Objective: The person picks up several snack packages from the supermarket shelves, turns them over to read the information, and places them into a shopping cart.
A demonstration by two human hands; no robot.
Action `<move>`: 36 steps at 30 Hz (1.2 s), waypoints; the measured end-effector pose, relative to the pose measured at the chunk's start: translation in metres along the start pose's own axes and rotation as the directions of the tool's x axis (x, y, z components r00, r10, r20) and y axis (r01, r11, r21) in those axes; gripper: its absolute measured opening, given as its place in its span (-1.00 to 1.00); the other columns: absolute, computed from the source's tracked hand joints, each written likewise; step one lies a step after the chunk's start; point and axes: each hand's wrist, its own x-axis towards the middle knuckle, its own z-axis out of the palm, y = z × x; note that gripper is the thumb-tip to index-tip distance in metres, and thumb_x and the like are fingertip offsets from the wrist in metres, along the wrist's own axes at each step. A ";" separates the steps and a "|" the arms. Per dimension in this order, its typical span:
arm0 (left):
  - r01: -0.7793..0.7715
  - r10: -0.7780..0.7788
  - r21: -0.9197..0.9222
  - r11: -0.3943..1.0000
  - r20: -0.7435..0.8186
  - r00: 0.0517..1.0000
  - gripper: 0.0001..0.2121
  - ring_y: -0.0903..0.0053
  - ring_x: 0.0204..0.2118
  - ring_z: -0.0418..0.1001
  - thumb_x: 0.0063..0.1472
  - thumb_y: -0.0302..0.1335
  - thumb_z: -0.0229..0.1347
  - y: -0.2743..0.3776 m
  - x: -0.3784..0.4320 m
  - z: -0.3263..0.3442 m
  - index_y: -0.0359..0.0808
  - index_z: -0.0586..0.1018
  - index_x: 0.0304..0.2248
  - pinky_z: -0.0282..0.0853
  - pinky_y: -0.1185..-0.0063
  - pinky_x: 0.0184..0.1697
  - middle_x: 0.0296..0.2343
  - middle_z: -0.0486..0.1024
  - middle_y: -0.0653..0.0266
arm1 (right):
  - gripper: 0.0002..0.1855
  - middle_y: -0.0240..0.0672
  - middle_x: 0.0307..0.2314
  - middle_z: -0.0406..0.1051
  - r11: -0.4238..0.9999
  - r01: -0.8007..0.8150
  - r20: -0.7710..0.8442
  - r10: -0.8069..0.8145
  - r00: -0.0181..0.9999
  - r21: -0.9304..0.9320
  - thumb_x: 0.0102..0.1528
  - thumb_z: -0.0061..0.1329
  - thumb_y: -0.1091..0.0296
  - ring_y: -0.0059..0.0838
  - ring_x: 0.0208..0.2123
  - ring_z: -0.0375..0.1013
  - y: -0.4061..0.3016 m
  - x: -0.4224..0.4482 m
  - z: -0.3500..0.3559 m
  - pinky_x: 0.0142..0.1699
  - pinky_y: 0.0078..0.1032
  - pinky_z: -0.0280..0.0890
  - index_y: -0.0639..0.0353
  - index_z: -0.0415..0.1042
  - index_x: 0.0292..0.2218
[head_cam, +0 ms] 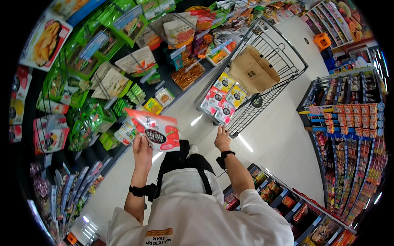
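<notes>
My left hand [142, 147] grips the lower left edge of a red and white snack pouch [161, 132] with pictures of red fruit. My right hand [222, 138], its fingers apart and holding nothing, is by the near corner of a wire shopping cart [260, 121]. Inside the cart lie several similar pouches, red and white ones [217, 98] and yellow and white ones [236, 96]. Beside them in the cart is a brown paper-like bag [254, 70]. Both wrists wear black straps.
A long shelf of hanging and stacked snack packs [104, 83] runs along the left. Racks of small packets [354, 120] stand at the right. Near my right elbow is a low shelf with compartments of packaged food [277, 196]. An orange stool [322, 41] is farther off.
</notes>
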 end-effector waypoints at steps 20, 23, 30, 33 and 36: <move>0.173 0.082 -0.731 0.660 0.299 0.951 -0.74 0.60 -0.40 0.21 0.25 -0.20 0.01 0.072 -0.148 -0.045 -0.24 0.34 -0.38 0.31 0.59 -0.41 -0.48 0.20 0.37 | -0.65 -0.01 -0.14 0.40 0.280 0.822 -0.241 -0.865 0.440 0.496 0.12 -0.06 0.42 0.00 -0.08 0.38 -0.173 -0.179 -0.207 0.01 -0.33 0.27 0.33 0.38 -0.06; 0.278 0.117 -0.803 0.528 0.393 0.912 -0.70 0.59 -0.43 0.20 0.22 -0.18 0.00 0.079 -0.161 -0.052 -0.27 0.32 -0.41 0.21 0.65 -0.48 -0.52 0.17 0.38 | -0.67 -0.05 -0.16 0.42 0.139 0.821 -0.249 -0.913 0.322 0.553 0.11 -0.06 0.47 -0.07 -0.11 0.41 -0.202 -0.243 -0.244 -0.01 -0.36 0.28 0.32 0.38 -0.07; 0.364 0.220 -0.815 0.450 0.496 0.840 -0.65 0.64 -0.52 0.18 0.20 -0.13 -0.01 0.118 -0.180 -0.079 -0.30 0.32 -0.40 0.05 0.70 -0.53 -0.57 0.19 0.40 | -0.72 -0.09 -0.21 0.42 0.012 0.855 -0.279 -0.943 0.183 0.519 0.07 -0.03 0.53 -0.09 -0.18 0.44 -0.273 -0.320 -0.272 -0.07 -0.40 0.31 0.28 0.39 -0.13; 0.330 0.311 -0.823 0.463 0.499 0.809 -0.65 0.64 -0.52 0.18 0.21 -0.13 -0.02 0.140 -0.180 -0.092 -0.31 0.32 -0.39 0.06 0.69 -0.52 -0.56 0.21 0.39 | -0.74 -0.11 -0.26 0.43 0.032 0.874 -0.328 -0.920 0.216 0.484 0.05 -0.03 0.58 -0.13 -0.21 0.45 -0.303 -0.339 -0.271 -0.09 -0.43 0.31 0.30 0.39 -0.17; 0.378 0.364 -0.819 0.432 0.542 0.758 -0.66 0.62 -0.52 0.20 0.23 -0.16 -0.04 0.161 -0.177 -0.114 -0.32 0.33 -0.37 0.09 0.67 -0.50 -0.56 0.23 0.37 | -0.78 -0.12 -0.28 0.44 0.043 0.884 -0.370 -0.898 0.239 0.465 0.05 -0.03 0.58 -0.18 -0.23 0.46 -0.330 -0.356 -0.268 -0.10 -0.43 0.31 0.32 0.40 -0.21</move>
